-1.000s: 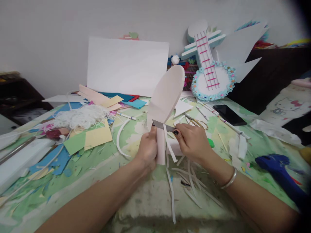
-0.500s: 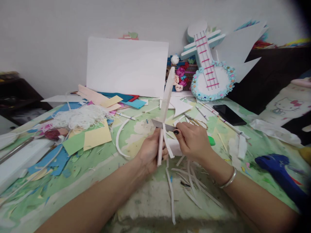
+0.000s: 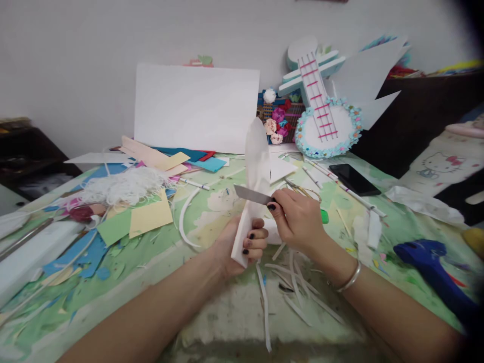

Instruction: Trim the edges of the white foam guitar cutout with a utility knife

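My left hand (image 3: 242, 242) is wrapped round the lower part of a white foam piece (image 3: 257, 156), which stands upright with a rounded top. My right hand (image 3: 297, 217) grips a knife blade (image 3: 251, 194) near its right end. The blade lies across the near side of the foam at mid-height, pointing left; whether it touches the foam I cannot tell. Several thin white foam strips (image 3: 265, 307) lie on the table below my hands. A curved white strip (image 3: 184, 222) rests to the left.
A white board (image 3: 196, 108) and a flower-edged toy guitar (image 3: 321, 121) lean at the back. Tangled white string (image 3: 121, 185) and coloured paper (image 3: 151, 218) lie left. On the right are a phone (image 3: 354, 180), scissors (image 3: 298, 187) and a blue glue gun (image 3: 423, 257).
The foam piece has turned, showing more of its broad face. A thin strip that hung from it beside the blade no longer hangs there. Both hands keep their holds.
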